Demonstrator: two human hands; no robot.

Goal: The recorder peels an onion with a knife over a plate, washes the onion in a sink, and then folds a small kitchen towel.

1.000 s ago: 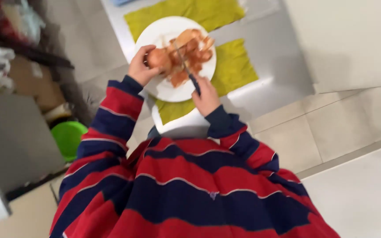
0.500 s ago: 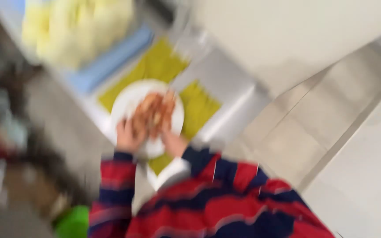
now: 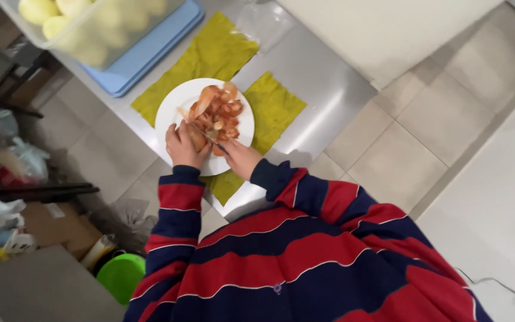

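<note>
While both hands are working over the white plate (image 3: 171, 110), the left hand (image 3: 185, 146) is closing around a brownish vegetable (image 3: 198, 140) at the plate's near edge. The right hand (image 3: 239, 158) is gripping a knife (image 3: 207, 134), its blade lying against that vegetable. Orange-brown peelings (image 3: 222, 110) are piling on the plate, which is resting on yellow cloths (image 3: 275, 107) covering the metal surface (image 3: 323, 89).

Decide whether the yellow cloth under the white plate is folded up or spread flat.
Spread flat: the yellow cloth lies open on the metal counter, showing on both sides of the white plate.
</note>
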